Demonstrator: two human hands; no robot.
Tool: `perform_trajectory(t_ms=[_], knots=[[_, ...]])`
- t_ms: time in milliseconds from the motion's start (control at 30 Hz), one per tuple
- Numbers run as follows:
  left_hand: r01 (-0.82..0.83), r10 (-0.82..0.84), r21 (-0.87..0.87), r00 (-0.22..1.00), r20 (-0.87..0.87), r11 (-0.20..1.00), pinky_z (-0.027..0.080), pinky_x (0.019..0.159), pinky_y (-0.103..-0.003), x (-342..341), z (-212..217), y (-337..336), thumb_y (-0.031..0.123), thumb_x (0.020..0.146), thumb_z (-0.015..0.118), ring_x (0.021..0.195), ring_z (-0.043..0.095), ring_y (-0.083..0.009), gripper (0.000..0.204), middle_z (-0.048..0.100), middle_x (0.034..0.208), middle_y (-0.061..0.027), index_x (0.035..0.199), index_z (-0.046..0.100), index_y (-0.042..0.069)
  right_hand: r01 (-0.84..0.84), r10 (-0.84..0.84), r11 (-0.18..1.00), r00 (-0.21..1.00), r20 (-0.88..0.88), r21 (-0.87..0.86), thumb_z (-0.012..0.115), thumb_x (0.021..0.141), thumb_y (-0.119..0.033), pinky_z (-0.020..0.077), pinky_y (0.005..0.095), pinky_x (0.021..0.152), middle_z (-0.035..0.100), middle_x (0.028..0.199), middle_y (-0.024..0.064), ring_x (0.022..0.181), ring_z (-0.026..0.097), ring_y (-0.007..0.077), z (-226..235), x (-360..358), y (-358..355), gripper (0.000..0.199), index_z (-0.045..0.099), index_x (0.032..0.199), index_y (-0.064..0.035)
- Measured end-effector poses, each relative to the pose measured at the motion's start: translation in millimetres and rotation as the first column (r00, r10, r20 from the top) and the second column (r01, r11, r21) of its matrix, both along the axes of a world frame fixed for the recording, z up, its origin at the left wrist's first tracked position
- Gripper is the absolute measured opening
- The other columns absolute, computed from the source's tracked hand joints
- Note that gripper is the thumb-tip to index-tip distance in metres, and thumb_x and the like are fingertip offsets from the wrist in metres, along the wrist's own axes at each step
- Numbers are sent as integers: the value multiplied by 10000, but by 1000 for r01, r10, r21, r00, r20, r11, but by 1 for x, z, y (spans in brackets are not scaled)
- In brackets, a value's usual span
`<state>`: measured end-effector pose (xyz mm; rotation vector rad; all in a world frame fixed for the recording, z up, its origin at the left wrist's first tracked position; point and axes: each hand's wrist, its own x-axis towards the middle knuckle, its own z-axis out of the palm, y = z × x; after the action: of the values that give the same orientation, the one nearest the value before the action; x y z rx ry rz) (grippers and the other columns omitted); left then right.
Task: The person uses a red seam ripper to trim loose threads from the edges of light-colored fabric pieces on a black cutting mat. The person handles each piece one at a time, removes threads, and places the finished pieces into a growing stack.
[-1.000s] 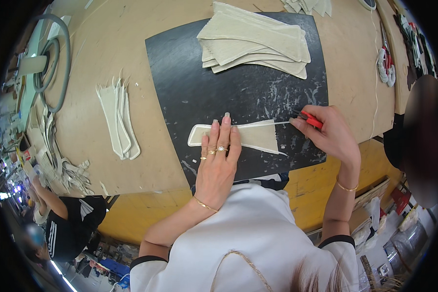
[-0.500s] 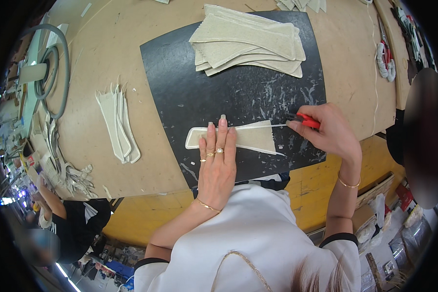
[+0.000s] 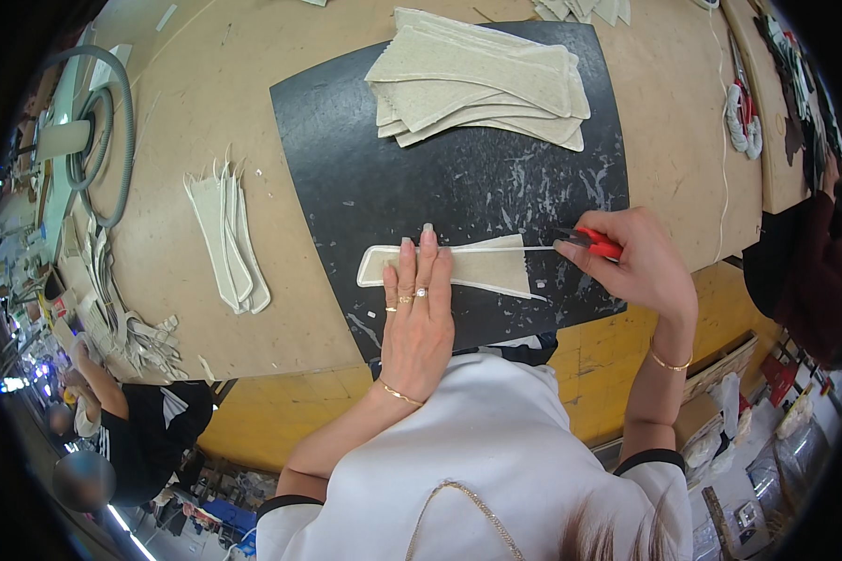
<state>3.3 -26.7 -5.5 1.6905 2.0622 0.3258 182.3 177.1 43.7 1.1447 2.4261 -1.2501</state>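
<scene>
Little changed since the earlier frame: left hand (image 3: pixel 419 313) flat, fingers spread, pinning fabric strip (image 3: pixel 477 266) on black mat (image 3: pixel 346 187); right hand (image 3: pixel 641 266) closed around red-handled cutter (image 3: pixel 591 242) at strip's right edge; keep blade along edge, fingers clear.

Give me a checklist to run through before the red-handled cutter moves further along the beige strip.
1. Left hand flat on the beige strip: ok.
2. Right hand grips the red-handled cutter: ok.
3. Strip lies fully on the black cutting mat: ok.
4. Left fingertips away from the blade tip: ok, they sit well to its left.
5. Blade sharpness: cannot tell.
6. Stack of beige pieces apart from the cut line: ok.
</scene>
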Motion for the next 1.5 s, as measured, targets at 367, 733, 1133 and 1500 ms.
perform_trajectory(t_ms=[367, 733, 1133, 1500], knots=[[134, -134, 8, 989, 62, 991, 61, 1113, -712, 0, -2, -2, -12, 774, 583, 1420, 63, -603, 682, 229, 1603, -160, 1432, 419, 62, -68, 72, 997, 989, -127, 41, 757, 650, -83, 471, 324, 544, 610, 672, 101, 588, 607, 296, 20, -11, -34, 209, 656, 831, -61], [114, -116, 65, 993, 29, 991, 52, 1107, -717, 5, -8, -3, 55, 828, 594, 1423, 51, -604, 645, 236, 1607, -140, 1450, 423, 73, 67, -66, 998, 990, -122, 8, 763, 774, -113, 371, 318, 478, 480, 560, 115, 488, 455, 275, 3, 4, -18, 212, 588, 724, -5], [-20, 29, 201, 999, -42, 979, 24, 1146, -658, 17, -14, 3, 39, 808, 569, 1441, 180, -531, 639, 463, 1497, -118, 1441, 477, 50, 75, -73, 996, 996, -47, 41, 734, 845, -168, 307, 343, 461, 362, 526, 125, 485, 304, 263, -11, -1, -3, 303, 548, 686, 12], [74, -59, 2, 812, -581, 997, 79, 1176, -562, 39, -6, 10, 112, 816, 574, 1359, 404, -472, 630, 477, 1479, -148, 1440, 488, 131, 79, -79, 993, 997, -10, 84, 733, 829, -191, 348, 371, 483, 445, 543, 163, 473, 408, 313, -10, -7, -3, 272, 596, 706, 11]])
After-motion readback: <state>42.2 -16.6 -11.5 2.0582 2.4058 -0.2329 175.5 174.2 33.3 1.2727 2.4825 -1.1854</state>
